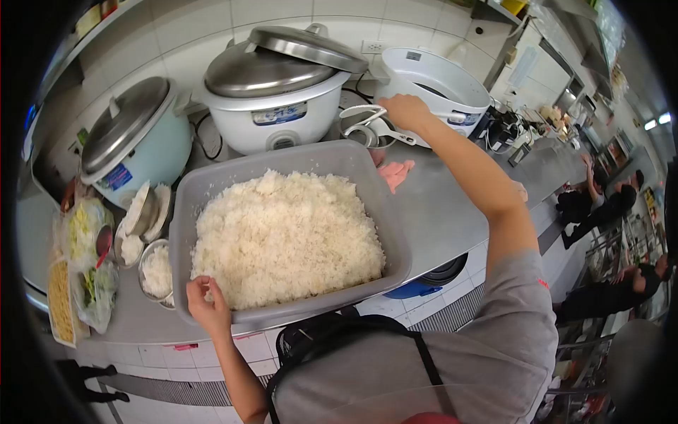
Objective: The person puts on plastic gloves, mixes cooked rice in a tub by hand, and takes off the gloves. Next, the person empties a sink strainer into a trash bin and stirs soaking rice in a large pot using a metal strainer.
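Note:
A large grey tub [400, 244] heaped with cooked white rice [286, 237] sits in front of me on the steel counter. My left hand [210, 304] is at the tub's near left corner, its fingers curled together beside the rice; what they may pinch is hidden. Past the far right corner, my right hand [408, 113] closes on a white rice paddle [363, 110] over a small metal pot [351, 127]. Another white utensil [385, 128] leans across that pot, just below my fingers. A pink cloth [397, 174] lies crumpled nearby.
A lidded rice cooker [272, 106] stands behind the tub, a pale green one [138, 141] at left, and a lidless white one [452, 81] at right. Metal bowls [157, 272] of rice and bagged vegetables [90, 233] crowd the left. People [611, 205] are at far right.

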`<state>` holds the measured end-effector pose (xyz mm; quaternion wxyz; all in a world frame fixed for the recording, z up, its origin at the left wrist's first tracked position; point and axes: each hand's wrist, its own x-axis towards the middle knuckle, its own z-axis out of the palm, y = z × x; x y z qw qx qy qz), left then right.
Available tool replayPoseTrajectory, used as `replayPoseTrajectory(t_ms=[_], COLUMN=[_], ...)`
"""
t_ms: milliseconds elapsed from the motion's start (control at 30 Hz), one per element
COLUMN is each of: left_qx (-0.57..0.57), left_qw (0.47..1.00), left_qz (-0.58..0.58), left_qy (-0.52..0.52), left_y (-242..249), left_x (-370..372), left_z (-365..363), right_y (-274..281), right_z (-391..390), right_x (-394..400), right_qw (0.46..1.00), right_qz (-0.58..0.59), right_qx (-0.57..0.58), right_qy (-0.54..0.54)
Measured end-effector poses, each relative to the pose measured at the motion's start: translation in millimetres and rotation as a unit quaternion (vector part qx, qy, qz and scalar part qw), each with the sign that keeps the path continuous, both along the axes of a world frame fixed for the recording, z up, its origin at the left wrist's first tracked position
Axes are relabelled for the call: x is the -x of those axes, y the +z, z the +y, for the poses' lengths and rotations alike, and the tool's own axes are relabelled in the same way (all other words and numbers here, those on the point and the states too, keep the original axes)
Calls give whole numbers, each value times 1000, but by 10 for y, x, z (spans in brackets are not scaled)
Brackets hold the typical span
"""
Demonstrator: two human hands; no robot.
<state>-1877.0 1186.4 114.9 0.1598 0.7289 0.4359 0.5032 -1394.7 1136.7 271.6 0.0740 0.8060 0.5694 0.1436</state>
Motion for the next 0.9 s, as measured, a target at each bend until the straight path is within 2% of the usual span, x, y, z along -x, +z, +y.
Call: replayPoseTrajectory(t_ms=[33, 100, 267, 367, 433, 533, 567, 633, 733, 767, 800, 867, 900], left_qx=[-3, 30, 14, 22, 15, 22, 35, 48, 48, 50, 44, 34, 30], left_qw=[1000, 999, 998, 996, 994, 990, 989, 992, 990, 989, 991, 994, 996], left_qz=[3, 9, 15, 32, 48, 73, 89, 50, 61, 66, 51, 27, 18], left_qy=[-6, 22, 53, 83, 101, 121, 116, 107, 121, 127, 118, 95, 83], left_y=[-3, -17, -82, -88, -90, -173, -217, -340, -283, -280, -300, -367, -388], left_x=[-8, 0, 1, -24, -23, 39, 129, 211, 164, 195, 188, 247, 287], left_z=[-3, 0, 33, 38, 32, 73, 86, 179, 141, 134, 170, 271, 290], right_y=[-91, -311, -763, -1062, -1240, -1300, -1290, -1322, -1270, -1278, -1238, -1265, -1356], right_z=[64, 284, 845, 1128, 1250, 1167, 1098, 950, 681, 519, 344, -105, -319], right_x=[-213, -500, -826, -894, -930, -979, -984, -1042, -1004, -904, -807, -527, -430], right_qw=[998, 997, 994, 993, 978, 973, 974, 981, 983, 970, 936, 941, 945], right_qz=[-61, -71, -83, -116, -169, -217, -209, -173, -143, -91, -42, 130, 180], right_qx=[3, 13, 44, 37, 118, 61, 43, 46, -5, -120, -236, -217, -195], right_qy=[-10, -27, -54, -9, -33, 47, 71, 72, 117, 191, 259, 227, 191])
